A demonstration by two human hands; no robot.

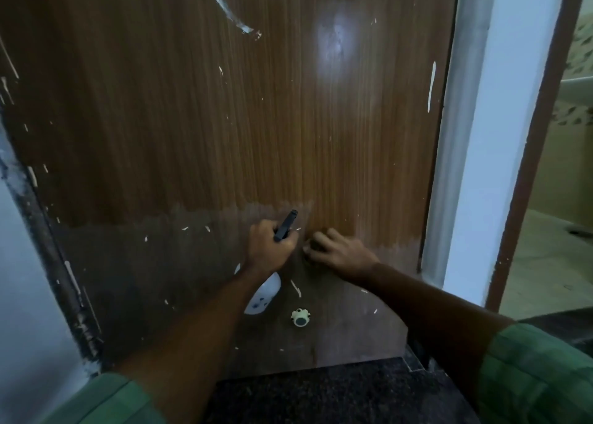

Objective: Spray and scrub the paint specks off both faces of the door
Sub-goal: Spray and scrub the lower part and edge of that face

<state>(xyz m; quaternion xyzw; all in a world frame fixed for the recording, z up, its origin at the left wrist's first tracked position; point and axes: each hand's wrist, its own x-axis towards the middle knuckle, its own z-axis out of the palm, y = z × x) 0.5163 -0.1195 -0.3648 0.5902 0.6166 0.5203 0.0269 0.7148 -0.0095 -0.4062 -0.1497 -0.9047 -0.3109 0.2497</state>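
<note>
The brown wood-grain door (192, 118) fills the view and carries white paint specks and streaks (231, 12), with a long one near its right edge (432, 83). Its lower part looks darker and wet. My left hand (269, 248) grips a spray bottle low on the door; the black spray head (286, 226) points up and to the right, and the white body (263, 295) hangs below my wrist. Just to the right, my right hand (341, 252) presses a small dark scrub pad (316, 246) against the door, fingers curled over it. Most of the pad is hidden.
A white door stopper with a dark centre (300, 317) sticks out near the door's bottom. The white door frame (465, 134) stands on the right, with a tiled room (558, 199) beyond it. Dark speckled stone floor (321, 394) lies below, and a pale wall (22, 279) is at the left.
</note>
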